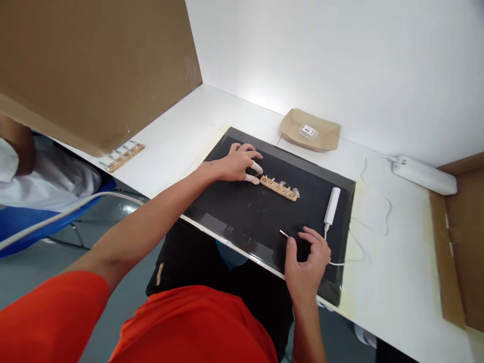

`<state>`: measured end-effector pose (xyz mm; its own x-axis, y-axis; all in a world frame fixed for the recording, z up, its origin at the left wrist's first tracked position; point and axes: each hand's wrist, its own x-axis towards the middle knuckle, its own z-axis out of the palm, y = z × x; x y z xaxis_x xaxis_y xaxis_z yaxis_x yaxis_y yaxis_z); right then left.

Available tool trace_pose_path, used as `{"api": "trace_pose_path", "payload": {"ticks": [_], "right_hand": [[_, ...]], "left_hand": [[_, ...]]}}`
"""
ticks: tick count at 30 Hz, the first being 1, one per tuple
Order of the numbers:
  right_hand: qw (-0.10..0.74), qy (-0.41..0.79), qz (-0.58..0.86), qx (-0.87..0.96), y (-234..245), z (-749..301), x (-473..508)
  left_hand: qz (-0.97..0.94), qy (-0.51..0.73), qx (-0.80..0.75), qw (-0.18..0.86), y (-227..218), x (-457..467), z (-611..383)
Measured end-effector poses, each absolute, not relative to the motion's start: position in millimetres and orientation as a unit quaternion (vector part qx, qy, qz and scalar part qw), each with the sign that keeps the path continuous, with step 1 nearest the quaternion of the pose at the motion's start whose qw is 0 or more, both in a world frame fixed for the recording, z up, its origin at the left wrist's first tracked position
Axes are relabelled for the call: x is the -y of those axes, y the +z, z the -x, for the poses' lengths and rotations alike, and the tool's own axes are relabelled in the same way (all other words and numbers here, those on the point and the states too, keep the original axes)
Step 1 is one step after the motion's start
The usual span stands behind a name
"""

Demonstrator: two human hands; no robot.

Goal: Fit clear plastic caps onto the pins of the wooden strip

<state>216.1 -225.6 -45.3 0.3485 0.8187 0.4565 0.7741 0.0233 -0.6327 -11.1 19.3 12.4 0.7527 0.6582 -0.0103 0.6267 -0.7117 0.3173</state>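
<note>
My left hand (pixel 240 165) reaches over the black mat (pixel 242 206), with pale covers on its thumb and a finger. Those two digits close on the left end of a narrow wooden strip (pixel 278 188); the other fingers are spread. Small metal studs and clear, nail-shaped pieces sit along the strip. Near the mat's front right, my right hand (pixel 308 259) has its thumb and fingers curled toward each other. A short, thin, shiny rod (pixel 283 234) sticks out leftward from the thumb tip; its exact kind is too small to tell.
Right of the strip lies a white stick-shaped device (pixel 331 206) with a cable. A cardboard tray (pixel 310 129) holding a small clear box stands behind the mat. At far right is a white power strip (pixel 424 174). A second studded strip (pixel 125 157) lies left, beside a cardboard partition (pixel 102 65); another person sits beyond.
</note>
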Motion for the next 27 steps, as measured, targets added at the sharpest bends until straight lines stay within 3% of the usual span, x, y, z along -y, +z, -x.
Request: {"api": "trace_pose_path", "payload": {"ticks": [16, 27], "right_hand": [[0.397, 0.038, 0.699, 0.594, -37, -218, 228], [0.394, 0.069, 0.700, 0.592, -33, -221, 228]], "left_hand": [[-0.955, 0.076, -0.257, 0.124, 16, 22, 43], [-0.923, 0.143, -0.325, 0.149, 10, 64, 73]]}}
